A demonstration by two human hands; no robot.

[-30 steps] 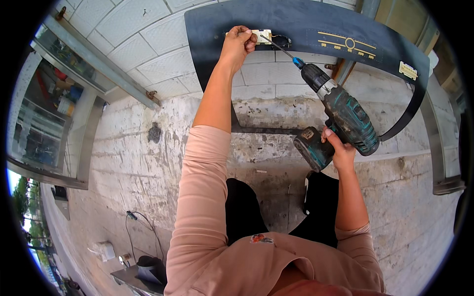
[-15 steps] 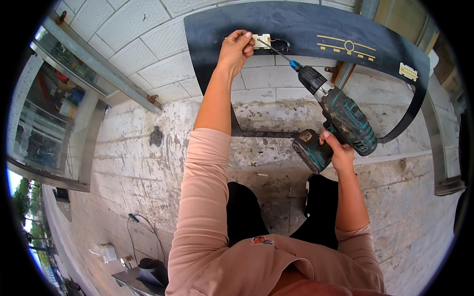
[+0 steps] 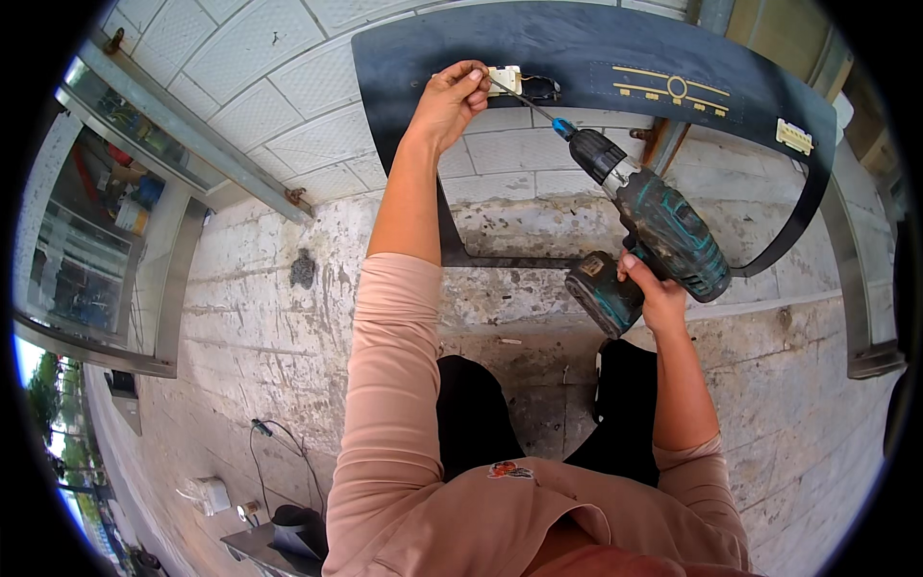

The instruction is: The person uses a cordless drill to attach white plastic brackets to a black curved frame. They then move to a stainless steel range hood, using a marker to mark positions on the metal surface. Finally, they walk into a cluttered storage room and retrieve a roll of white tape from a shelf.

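Teal drill point(image 3: 663, 240) right of centre, right hand point(image 3: 659, 293) clenched round handle, bit tip at white bracket point(image 3: 504, 79). Left hand point(image 3: 450, 96) pinches bracket against black panel point(image 3: 596, 48), top centre.

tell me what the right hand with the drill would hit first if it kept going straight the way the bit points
Probably the small cream plate on the dark curved panel, pinched by the left hand. The right hand aims the cordless drill there; depth is uncertain.

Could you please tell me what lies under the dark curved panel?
Pale tiles and stained concrete show beneath the dark curved panel; whatever is directly behind it is covered.
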